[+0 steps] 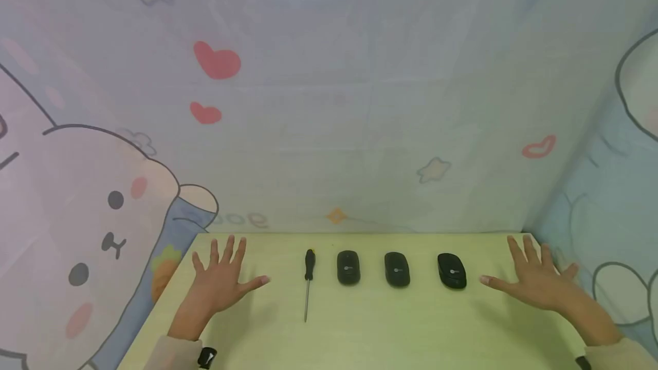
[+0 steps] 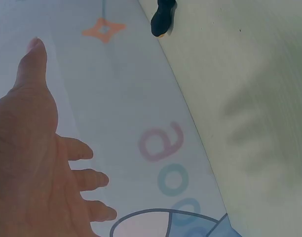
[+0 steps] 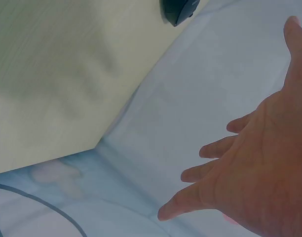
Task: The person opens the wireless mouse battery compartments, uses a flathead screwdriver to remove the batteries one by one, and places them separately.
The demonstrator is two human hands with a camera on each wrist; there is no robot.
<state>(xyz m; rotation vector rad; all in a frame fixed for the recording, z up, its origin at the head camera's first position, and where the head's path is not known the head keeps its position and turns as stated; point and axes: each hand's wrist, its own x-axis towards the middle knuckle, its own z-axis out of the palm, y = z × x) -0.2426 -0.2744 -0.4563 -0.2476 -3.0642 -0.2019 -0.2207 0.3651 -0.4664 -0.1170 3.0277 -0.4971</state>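
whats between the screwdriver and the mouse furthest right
Two other mice: the leftmost mouse and the middle mouse lie between the screwdriver and the rightmost mouse, as the head view shows.

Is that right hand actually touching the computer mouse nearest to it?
Apart: in the head view, a strip of bare tabletop shows between the right hand and the nearest mouse.

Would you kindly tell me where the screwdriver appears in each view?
Head: the screwdriver lies in the lower half, just left of centre, left of three computer mice.
Left wrist: only part of its dark handle, at the top edge, slightly right of centre.
Right wrist: not in it.
Shared landmark: the pale tabletop, bordering the printed backdrop.
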